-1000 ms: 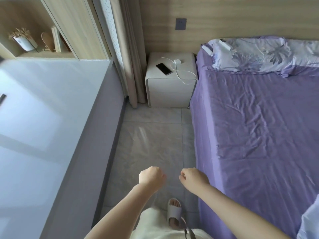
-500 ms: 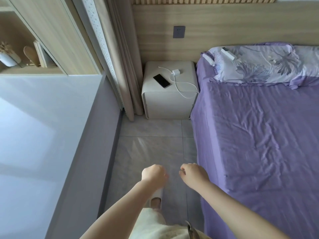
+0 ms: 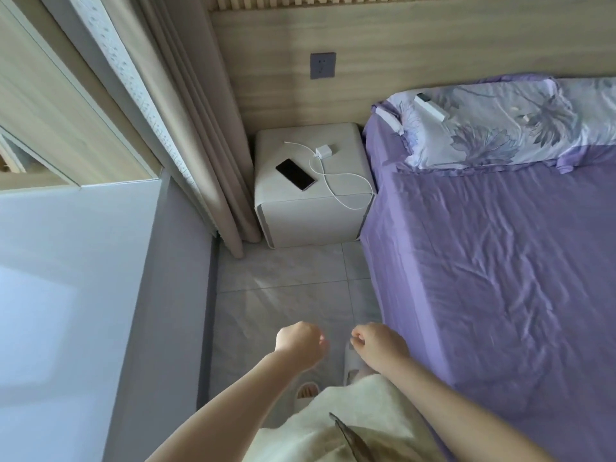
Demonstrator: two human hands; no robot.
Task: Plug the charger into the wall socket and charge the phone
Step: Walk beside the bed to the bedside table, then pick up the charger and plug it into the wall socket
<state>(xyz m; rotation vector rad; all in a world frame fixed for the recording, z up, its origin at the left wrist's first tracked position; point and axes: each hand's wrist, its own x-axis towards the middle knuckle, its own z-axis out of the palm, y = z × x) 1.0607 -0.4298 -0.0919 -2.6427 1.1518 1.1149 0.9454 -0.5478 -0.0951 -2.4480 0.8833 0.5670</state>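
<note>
A purple bed (image 3: 500, 278) fills the right, a floral pillow (image 3: 493, 125) at its far end; beige curtains (image 3: 200, 128) hang far left.

glossy phone (image 3: 295, 174), wrinkled cloth bedsheet (image 3: 500, 261), wood-grain wall panel (image 3: 433, 45)

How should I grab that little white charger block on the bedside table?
Pinch the small white square charger block by its two flat side faces, coming down from above. It lies on the white rounded nightstand, and its thin white cable leaves the left end, so keeping fingers off that end probably avoids tugging the cord.
</note>
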